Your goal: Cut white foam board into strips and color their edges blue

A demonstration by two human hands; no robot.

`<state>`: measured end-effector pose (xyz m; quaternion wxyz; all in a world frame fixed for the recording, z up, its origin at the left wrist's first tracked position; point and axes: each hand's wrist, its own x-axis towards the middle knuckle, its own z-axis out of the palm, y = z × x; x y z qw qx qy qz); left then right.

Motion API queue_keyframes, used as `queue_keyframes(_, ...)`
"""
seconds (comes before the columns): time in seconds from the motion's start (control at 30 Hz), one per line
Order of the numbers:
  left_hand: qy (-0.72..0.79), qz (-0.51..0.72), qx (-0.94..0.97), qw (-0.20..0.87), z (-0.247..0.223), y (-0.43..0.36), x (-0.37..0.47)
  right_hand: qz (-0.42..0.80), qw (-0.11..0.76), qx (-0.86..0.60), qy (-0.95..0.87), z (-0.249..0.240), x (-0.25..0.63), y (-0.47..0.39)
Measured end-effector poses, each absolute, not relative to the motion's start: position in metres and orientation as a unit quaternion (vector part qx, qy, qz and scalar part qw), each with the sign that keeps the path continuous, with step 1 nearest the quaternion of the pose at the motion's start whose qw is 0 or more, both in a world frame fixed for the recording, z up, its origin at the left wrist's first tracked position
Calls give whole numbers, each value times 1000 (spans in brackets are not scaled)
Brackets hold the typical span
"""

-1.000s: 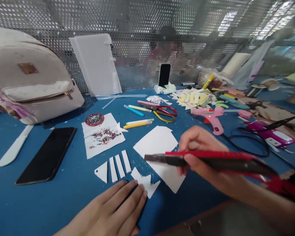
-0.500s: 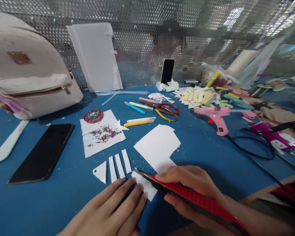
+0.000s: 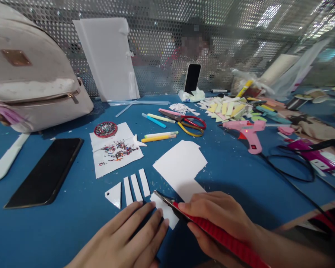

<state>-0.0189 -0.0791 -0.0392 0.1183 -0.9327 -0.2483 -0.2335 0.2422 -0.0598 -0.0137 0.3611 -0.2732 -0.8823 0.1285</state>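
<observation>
My left hand (image 3: 128, 234) lies flat on the blue table, fingers stretched out, their tips against a small white piece of card (image 3: 170, 215). My right hand (image 3: 217, 219) is closed round a utility knife (image 3: 209, 226) with a red ridged handle. The dark tip of the knife rests at the upper left part of the small piece. Just above my left fingers are several narrow white strips (image 3: 136, 188) and a white triangle (image 3: 114, 194) with a hole. A larger white sheet (image 3: 180, 163) lies beyond my right hand, which covers its lower end.
Scissors (image 3: 188, 123), pens (image 3: 159, 137), a pink glue gun (image 3: 251, 134) with its cable, and paper scraps (image 3: 226, 106) lie farther back. To the left are a phone (image 3: 44, 173), a white knife (image 3: 8, 160) and a backpack (image 3: 36, 85). Glitter bits lie on paper (image 3: 106, 171).
The knife and my right hand have shifted slightly, with the tip still on the small card. My left hand stays in place. The view has tilted a little.
</observation>
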Motion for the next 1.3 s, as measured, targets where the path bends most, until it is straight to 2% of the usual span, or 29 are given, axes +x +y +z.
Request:
queue_keyframes(0.33,-263,-217,-936,93,-36,-79,-18,78,345,-283,-892,-10,235,-61)
queue_keyframes(0.47,-260,-213,-938,83,-41,-77,-18,99,320,-283,-899,-9,233,-61)
queue_keyframes(0.7,-256,-233,-935,78,-39,-77,-20,140,327,-292,-888,-6,234,-62)
queue_keyframes(1.13,-266,-212,-939,49,-39,-79,-22,125,316,-297,-892,-2,243,-73)
queue_keyframes(1.3,-276,-206,-937,49,-36,-82,-22,107,266,-349,-892,4,249,-84)
